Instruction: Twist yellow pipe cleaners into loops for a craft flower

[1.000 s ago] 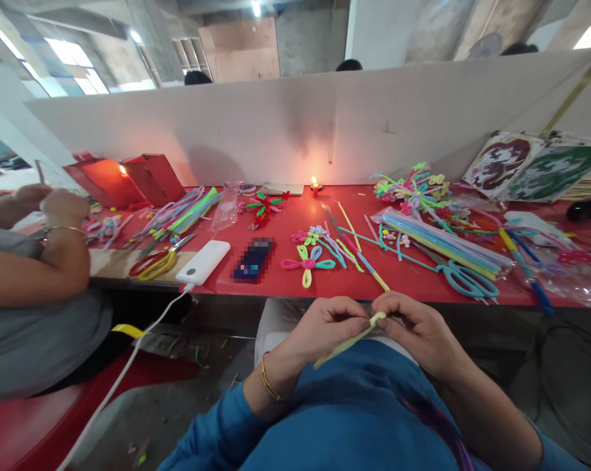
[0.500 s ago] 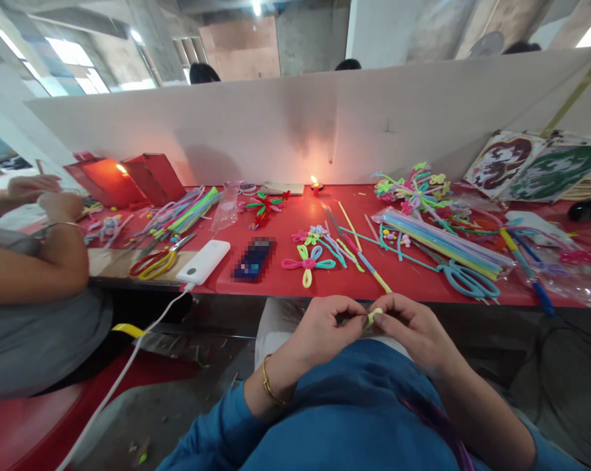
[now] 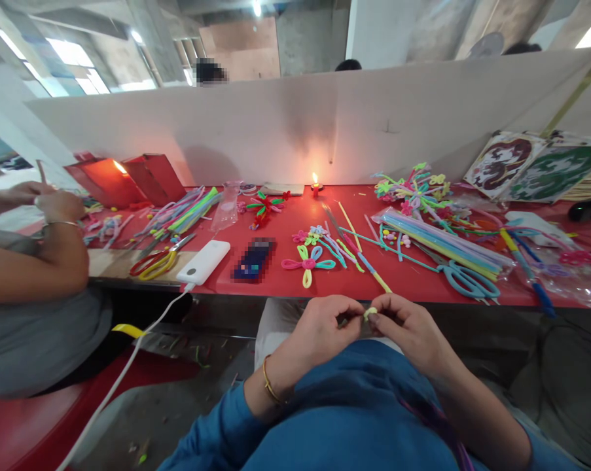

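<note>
Between my fingertips, over my lap at the table's front edge, is a small curled piece of pale yellow pipe cleaner (image 3: pixel 370 313). My left hand (image 3: pixel 332 327) pinches it from the left, thumb against forefinger. From the other side my right hand (image 3: pixel 407 325) closes thumb and fingers on it; part of the piece is hidden by the fingertips. On the table just beyond lies a pipe-cleaner flower (image 3: pixel 308 263) with pink, yellow, blue and green loops. Loose pipe-cleaner lengths (image 3: pixel 334 248) lie beside it.
A lit candle (image 3: pixel 315 187) burns at the back of the red table (image 3: pixel 285 222). Blue-handled scissors (image 3: pixel 466 278) and bagged pipe cleaners (image 3: pixel 447 242) lie right. A phone (image 3: pixel 254 260) and white power bank (image 3: pixel 203 261) with a cable lie left. Another person's arm (image 3: pixel 44 252) is far left.
My fingers have shifted slightly on the yellow piece, which sits a little further left and higher. At far left the other person's hands have moved a little.
</note>
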`<state>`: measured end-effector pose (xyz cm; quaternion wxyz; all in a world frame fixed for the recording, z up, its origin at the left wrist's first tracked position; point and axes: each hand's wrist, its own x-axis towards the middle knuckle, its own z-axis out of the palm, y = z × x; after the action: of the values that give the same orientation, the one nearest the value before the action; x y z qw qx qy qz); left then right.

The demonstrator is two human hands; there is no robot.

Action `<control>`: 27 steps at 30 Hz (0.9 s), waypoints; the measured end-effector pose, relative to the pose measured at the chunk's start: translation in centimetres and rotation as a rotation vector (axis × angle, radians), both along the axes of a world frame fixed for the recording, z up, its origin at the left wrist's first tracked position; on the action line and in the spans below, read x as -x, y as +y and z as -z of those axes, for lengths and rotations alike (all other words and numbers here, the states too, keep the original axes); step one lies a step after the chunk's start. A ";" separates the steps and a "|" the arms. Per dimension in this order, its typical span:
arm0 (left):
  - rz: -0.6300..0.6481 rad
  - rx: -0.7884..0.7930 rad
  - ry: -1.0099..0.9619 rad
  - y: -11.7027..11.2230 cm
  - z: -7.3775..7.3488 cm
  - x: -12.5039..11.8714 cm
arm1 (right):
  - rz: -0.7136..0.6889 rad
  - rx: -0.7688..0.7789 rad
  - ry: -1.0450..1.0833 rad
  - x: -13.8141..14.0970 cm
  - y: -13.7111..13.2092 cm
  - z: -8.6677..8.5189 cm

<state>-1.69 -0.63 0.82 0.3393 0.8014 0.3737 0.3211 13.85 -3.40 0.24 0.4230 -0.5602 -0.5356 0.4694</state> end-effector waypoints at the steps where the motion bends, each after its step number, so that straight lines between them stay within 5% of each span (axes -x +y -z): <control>1: 0.005 -0.025 0.011 0.0 0.0 0.0 | -0.005 0.000 0.016 -0.1 0.0 0.1; 9: 0.107 -0.172 0.030 0.3 0.1 0.3 | -0.061 0.090 0.292 -0.2 -0.3 0.8; 17: 0.069 -0.194 -0.038 0.3 0.8 0.1 | -0.099 0.133 0.407 -0.1 -0.4 0.6; 27: 0.114 0.254 -0.122 -0.3 0.2 -0.3 | -0.108 -0.116 0.062 -1.1 -0.2 0.8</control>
<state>-1.38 -0.89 0.65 0.4775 0.7509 0.3439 0.2997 14.93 -3.63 -0.52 0.4455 -0.4902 -0.5779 0.4767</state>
